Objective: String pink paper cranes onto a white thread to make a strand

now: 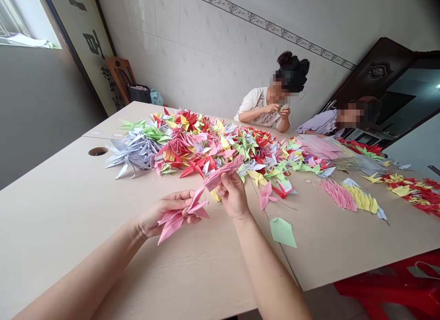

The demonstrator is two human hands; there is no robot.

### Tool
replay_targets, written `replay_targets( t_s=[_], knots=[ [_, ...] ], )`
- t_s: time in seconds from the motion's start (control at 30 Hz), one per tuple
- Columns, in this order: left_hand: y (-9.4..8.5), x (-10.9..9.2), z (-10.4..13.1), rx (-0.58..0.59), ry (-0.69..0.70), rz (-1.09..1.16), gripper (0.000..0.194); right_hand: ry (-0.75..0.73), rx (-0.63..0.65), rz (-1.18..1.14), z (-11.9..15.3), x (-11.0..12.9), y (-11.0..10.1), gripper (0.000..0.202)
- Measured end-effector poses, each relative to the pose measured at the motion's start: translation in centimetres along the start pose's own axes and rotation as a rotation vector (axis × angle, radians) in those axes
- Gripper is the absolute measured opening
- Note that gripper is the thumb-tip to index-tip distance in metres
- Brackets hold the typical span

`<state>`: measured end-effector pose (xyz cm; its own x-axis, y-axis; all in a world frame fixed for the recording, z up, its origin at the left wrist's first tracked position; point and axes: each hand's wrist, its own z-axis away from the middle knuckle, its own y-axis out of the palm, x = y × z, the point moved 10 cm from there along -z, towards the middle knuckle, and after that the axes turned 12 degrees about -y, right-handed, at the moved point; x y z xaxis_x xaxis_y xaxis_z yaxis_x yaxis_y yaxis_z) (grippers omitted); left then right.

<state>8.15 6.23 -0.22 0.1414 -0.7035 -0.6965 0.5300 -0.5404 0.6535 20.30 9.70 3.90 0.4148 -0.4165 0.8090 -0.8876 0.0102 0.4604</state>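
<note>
My left hand is closed on pink folded paper cranes, whose pointed wings stick out below and to the right of the fingers. To its right and slightly higher, my right hand pinches a stack of flat pink folded paper between thumb and fingers. The two pink pieces meet between my hands, above the table. Behind them lies a large heap of folded paper cranes in red, pink, yellow, green and pale blue. A single pink crane rests right of my right hand.
A green paper sheet lies right of my right forearm. Pink and yellow crane rows and red-yellow bundles are farther right. Two people sit across the table, one holding something small. A round hole is at left; a red stool, lower right.
</note>
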Motion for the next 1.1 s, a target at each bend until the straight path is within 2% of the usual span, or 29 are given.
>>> replay_targets(
  t_s=[0.17, 0.27, 0.47, 0.6, 0.7, 0.87, 0.97, 1.1],
  knots=[
    [-0.1, -0.2, 0.2, 0.022, 0.017, 0.063, 0.013, -0.034, 0.0, -0.031, 0.0, 0.9, 0.0, 0.038],
    [-0.3, -0.2, 0.2, 0.015, 0.016, 0.081, 0.014, -0.065, 0.022, 0.033, 0.0, 1.3, -0.1, 0.038],
    [-0.2, 0.7, -0.1, 0.043, -0.051, 0.024, 0.013, -0.071, 0.261, 0.221, 0.8, 1.2, 2.2, 0.029],
    [0.5, 1.3, 0.0, 0.068, -0.119, -0.029, 0.01, 0.008, 0.409, 0.175, 1.8, 0.9, 4.3, 0.024],
    [1.0, 1.4, 0.0, 0.081, -0.135, -0.063, 0.014, 0.08, 0.459, 0.134, 2.5, 0.4, 5.1, 0.024],
    [0.8, 1.3, -0.1, 0.058, -0.09, -0.104, 0.01, 0.059, 0.391, 0.197, 2.0, -0.2, 4.2, 0.023],
    [-0.1, 0.0, 0.1, -0.032, 0.022, -0.197, 0.019, 0.002, 0.229, 0.238, 0.9, -0.4, 2.3, 0.024],
    [-0.8, -2.6, 0.7, -0.192, 0.191, -0.443, 0.026, -0.035, 0.008, 0.296, 0.2, -0.8, 0.0, 0.027]
  ],
)
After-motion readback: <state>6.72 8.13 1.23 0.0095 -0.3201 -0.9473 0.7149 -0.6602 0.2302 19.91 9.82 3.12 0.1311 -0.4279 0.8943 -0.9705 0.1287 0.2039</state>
